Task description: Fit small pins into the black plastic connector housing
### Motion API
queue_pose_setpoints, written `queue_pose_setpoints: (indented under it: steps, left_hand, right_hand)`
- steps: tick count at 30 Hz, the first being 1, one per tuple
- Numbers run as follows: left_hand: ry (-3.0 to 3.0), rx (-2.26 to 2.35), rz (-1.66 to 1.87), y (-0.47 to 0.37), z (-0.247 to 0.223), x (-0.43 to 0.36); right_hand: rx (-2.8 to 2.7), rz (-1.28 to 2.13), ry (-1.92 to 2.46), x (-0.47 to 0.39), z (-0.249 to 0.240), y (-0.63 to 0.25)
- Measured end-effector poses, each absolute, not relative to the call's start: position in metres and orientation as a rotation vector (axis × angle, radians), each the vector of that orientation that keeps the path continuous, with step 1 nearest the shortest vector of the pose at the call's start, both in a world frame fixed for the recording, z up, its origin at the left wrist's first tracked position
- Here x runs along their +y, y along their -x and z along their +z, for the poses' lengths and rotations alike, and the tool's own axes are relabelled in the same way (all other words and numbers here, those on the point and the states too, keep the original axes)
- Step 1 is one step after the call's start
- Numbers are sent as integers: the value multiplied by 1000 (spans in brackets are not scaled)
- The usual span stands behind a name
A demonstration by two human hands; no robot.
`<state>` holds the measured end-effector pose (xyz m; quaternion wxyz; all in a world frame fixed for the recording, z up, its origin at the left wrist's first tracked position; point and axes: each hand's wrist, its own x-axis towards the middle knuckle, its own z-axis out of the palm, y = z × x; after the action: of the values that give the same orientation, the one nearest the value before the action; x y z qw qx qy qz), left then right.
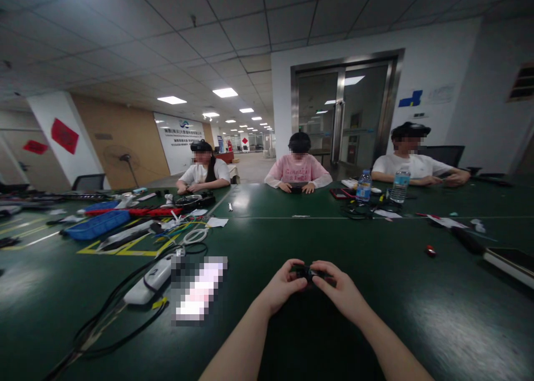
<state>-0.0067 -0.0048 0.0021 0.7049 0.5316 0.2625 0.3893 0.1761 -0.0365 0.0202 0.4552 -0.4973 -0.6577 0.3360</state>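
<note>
Between my two hands is a small black object [307,273], held just over the green table [258,242]; its kind is too small and dark to make out. My left hand [287,285] grips its left side, thumb in front and fingers curled behind. On the other side, my right hand [334,285] pinches it in much the same way, with the thumb toward me. The fingers cover much of the object. Left of my hands lies a blurred-out bright phone-like rectangle [202,292].
A white power strip [152,278] with black cables lies to the left, near a blue basket [98,225]. Water bottles [400,185] stand at the far right. A small red object [430,251] and a white-edged box [509,267] lie right. Three people sit across the table.
</note>
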Motion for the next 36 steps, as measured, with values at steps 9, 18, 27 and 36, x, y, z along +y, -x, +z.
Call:
queue_pose_setpoints:
  steps: [9, 18, 27, 36]
  left_hand:
    - [-1127, 598, 883, 7, 4, -6]
    - [-1123, 613, 867, 10, 8, -7]
    - [-1144, 612, 871, 10, 6, -6]
    - [-1152, 635, 862, 10, 7, -6]
  right_hand:
    - [-1327, 984, 1160, -33, 28, -186]
    - [-1117, 1017, 1109, -32, 27, -200]
    - [-946, 1028, 1013, -28, 25, -217]
    - [-803, 1070, 927, -24, 21, -223]
